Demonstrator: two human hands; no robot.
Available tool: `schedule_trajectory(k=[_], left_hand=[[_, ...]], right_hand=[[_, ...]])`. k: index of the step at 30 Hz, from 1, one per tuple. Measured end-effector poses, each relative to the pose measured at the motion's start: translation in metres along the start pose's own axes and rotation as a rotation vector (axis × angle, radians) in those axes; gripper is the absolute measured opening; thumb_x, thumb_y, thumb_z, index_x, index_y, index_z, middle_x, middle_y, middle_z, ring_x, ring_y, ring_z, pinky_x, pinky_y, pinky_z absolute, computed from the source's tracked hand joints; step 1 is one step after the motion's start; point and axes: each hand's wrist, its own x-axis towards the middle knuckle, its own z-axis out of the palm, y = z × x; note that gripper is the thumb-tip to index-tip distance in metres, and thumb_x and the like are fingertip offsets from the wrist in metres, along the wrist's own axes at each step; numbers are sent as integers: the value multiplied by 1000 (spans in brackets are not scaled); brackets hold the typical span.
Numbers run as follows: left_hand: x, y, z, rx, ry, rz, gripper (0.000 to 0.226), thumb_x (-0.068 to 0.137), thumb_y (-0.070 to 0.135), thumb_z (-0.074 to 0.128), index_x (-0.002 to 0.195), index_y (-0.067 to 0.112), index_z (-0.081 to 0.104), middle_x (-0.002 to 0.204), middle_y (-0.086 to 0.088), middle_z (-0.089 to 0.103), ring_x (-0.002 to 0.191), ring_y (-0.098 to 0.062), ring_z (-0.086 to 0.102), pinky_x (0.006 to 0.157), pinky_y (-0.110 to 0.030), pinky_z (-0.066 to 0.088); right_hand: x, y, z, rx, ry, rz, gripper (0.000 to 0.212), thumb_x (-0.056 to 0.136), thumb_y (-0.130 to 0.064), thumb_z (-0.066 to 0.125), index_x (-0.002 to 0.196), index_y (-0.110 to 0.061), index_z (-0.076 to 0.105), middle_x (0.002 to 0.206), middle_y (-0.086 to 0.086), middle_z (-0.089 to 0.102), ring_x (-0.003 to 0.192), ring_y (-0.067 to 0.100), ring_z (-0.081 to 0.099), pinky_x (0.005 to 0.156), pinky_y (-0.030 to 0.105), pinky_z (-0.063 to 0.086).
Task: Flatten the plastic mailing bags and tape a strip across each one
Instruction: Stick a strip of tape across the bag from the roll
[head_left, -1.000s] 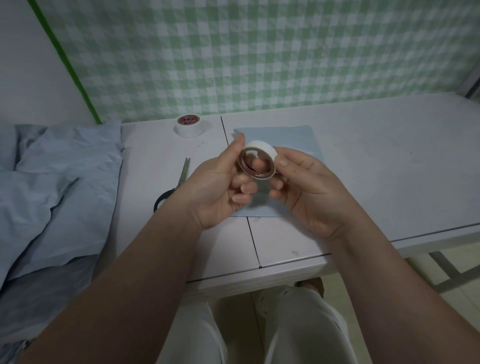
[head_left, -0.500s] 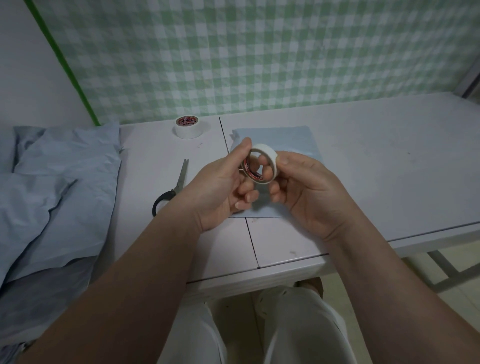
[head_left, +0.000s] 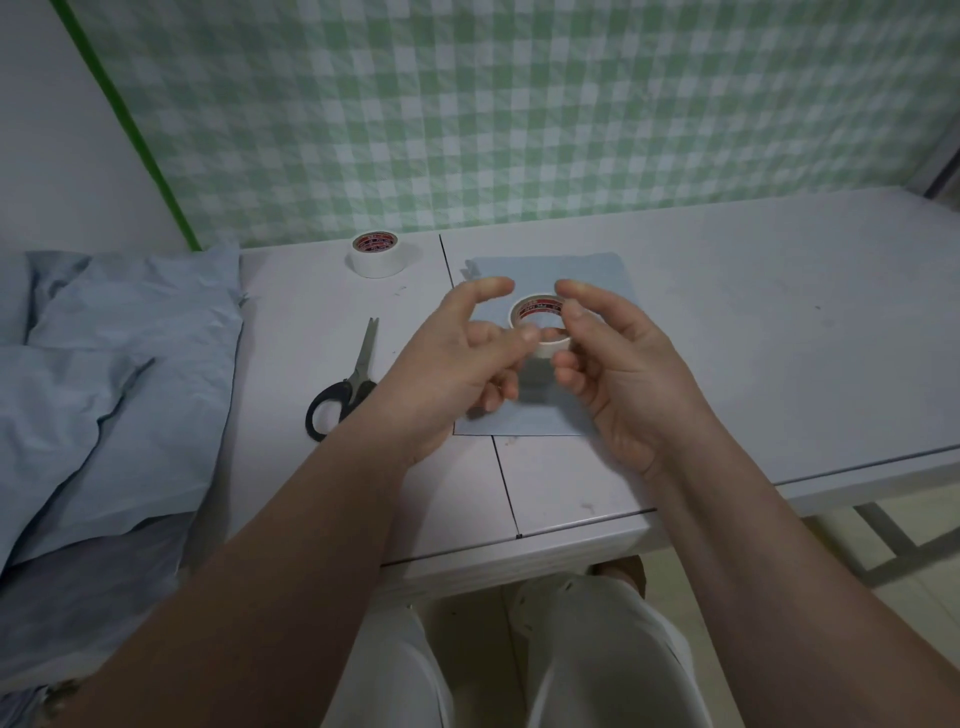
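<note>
A small white tape roll (head_left: 540, 323) with a red-printed core is held above the table between both hands. My left hand (head_left: 457, 358) pinches its near rim with curled fingers, the index finger raised above it. My right hand (head_left: 618, 364) grips the roll's right side with thumb and curled fingers. Beneath them a flat light-blue mailing bag (head_left: 545, 275) lies on the white table (head_left: 753, 322), partly hidden by the hands.
A second white tape roll (head_left: 378, 254) stands at the back of the table. Black-handled scissors (head_left: 347, 384) lie left of the bag. A pile of blue mailing bags (head_left: 104, 374) covers the left side. The table's front edge is near my knees.
The tape roll has tipped from facing me to lying nearly level, and it sits a little lower and to the right. My left index finger has lifted off it.
</note>
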Motion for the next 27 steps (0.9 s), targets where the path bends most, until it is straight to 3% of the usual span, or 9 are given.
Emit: schedule_trajectory(k=[3, 7, 11, 14, 17, 21, 27], left_hand=[[0, -1, -1, 122, 27, 114, 47, 78, 12, 76, 119, 25, 57, 62, -1, 56, 54, -19, 52, 52, -32, 41], [0, -2, 0, 148, 76, 138, 46, 73, 18, 81, 114, 21, 62, 60, -5, 57, 50, -17, 53, 51, -32, 43], [-1, 0, -2, 90, 46, 143, 27, 70, 25, 78, 95, 24, 70, 58, -8, 53, 48, -16, 52, 51, -32, 41], [-3, 4, -3, -1, 4, 115, 17, 67, 26, 79, 77, 18, 67, 52, -5, 53, 42, -13, 47, 42, -21, 36], [-5, 8, -2, -98, -34, 50, 13, 65, 31, 67, 66, 18, 63, 47, -2, 49, 36, -11, 40, 36, -15, 28], [-5, 8, -7, -178, -64, 5, 15, 74, 26, 73, 62, 22, 65, 46, -2, 45, 34, -10, 35, 39, -19, 19], [-4, 8, -8, -229, -59, -15, 16, 74, 28, 63, 61, 21, 68, 44, 0, 40, 34, -9, 30, 40, -21, 18]], right_hand=[[1, 0, 1, 7, 16, 23, 16, 93, -15, 56, 107, -13, 62, 58, -4, 63, 42, 3, 54, 43, 12, 46], [2, 1, 1, -69, 3, 23, 13, 91, -21, 56, 100, -13, 61, 61, -5, 64, 43, 3, 51, 41, 12, 42], [1, 2, 1, -141, -21, 5, 27, 73, -33, 65, 93, -15, 60, 60, -4, 63, 45, 5, 52, 44, 14, 43], [0, 1, 1, -182, -37, -22, 31, 66, -40, 64, 86, -17, 57, 56, -4, 60, 44, 6, 46, 43, 15, 38], [-1, 1, -1, -208, -65, -50, 24, 69, -43, 62, 73, -21, 54, 50, -4, 49, 40, 6, 36, 38, 15, 29], [-2, 1, -3, -194, -140, -54, 25, 80, -37, 67, 62, -23, 56, 45, -3, 39, 38, 6, 26, 38, 17, 17], [0, 2, -3, -314, -177, -38, 30, 78, -35, 55, 51, -22, 56, 46, 3, 40, 35, 11, 27, 36, 16, 16]])
